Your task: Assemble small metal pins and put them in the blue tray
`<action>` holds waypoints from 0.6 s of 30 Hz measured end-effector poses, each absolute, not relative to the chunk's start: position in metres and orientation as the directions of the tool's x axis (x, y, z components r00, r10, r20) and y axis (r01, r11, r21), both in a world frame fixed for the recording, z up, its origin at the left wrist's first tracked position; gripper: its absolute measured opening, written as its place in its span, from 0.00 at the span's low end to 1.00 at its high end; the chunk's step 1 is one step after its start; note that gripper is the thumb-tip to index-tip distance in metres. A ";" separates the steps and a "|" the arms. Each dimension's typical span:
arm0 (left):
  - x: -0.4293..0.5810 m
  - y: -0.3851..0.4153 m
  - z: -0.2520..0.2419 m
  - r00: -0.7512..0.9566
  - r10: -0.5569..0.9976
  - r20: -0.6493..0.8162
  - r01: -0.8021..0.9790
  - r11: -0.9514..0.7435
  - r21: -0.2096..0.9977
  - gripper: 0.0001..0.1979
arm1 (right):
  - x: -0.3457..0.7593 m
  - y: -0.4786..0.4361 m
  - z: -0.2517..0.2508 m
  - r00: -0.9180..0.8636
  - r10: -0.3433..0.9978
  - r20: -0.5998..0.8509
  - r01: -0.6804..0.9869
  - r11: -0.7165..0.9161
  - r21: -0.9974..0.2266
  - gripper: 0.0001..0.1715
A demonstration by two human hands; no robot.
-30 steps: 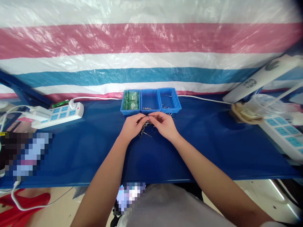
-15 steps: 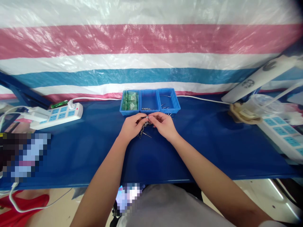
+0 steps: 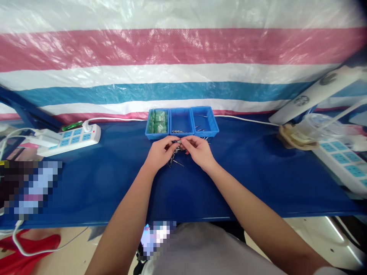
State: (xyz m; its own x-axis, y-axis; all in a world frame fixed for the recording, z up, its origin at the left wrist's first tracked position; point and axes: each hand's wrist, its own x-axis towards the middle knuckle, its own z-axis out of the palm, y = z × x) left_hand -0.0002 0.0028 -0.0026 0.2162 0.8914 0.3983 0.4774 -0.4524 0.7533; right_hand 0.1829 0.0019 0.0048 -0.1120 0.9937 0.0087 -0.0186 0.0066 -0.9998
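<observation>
Fingertips farther apart, small dark-grey piece between.

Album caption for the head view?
Left hand and right hand hold a small part near metal pieces, three blue bins beyond.

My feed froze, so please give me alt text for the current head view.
The left hand and right hand meet above a blue table, holding a small piece between them, with thin metal rods loose beneath. Behind stand three blue bins; a white power strip lies at each side.
</observation>
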 end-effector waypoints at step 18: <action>0.001 0.002 -0.003 0.208 0.909 0.361 0.475 -0.417 0.775 0.13 | 0.182 0.003 0.003 -0.083 0.995 0.049 -0.006 0.049 -0.999 0.26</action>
